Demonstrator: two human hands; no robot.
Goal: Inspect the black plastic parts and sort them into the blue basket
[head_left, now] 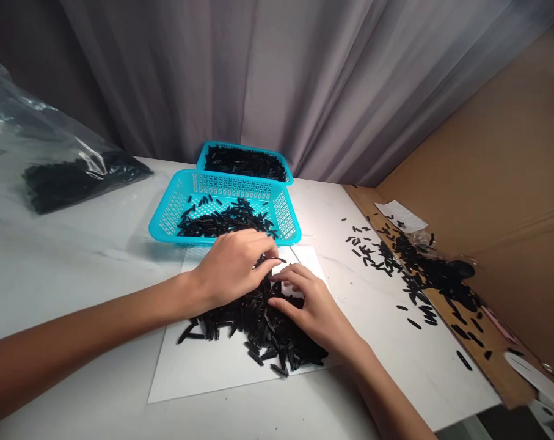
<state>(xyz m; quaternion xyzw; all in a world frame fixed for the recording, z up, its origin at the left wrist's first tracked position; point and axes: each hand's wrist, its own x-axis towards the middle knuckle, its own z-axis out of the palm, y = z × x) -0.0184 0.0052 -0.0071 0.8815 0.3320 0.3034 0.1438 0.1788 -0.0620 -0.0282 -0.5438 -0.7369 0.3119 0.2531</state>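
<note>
At upper left lies a plastic bag (75,165) of black sticks. In the middle, your left hand (233,269) and your right hand (314,308) rest half open on a pile of black sticks (262,330), on a white sheet (198,373) below a turquoise basket (176,208); I cannot tell if they grip any stick. At right lie scattered sticks (372,250).

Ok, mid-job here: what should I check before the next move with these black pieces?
1. Pile of black stick-shaped pieces on the white sheet: ok, within reach of both hands.
2. Left hand holding a piece: cannot tell.
3. Right hand holding a piece: cannot tell.
4. Front turquoise basket: ok, pieces lie in it, not heaped to the rim.
5. Stray pieces on the table right of the sheet: not ok, scattered.
</note>
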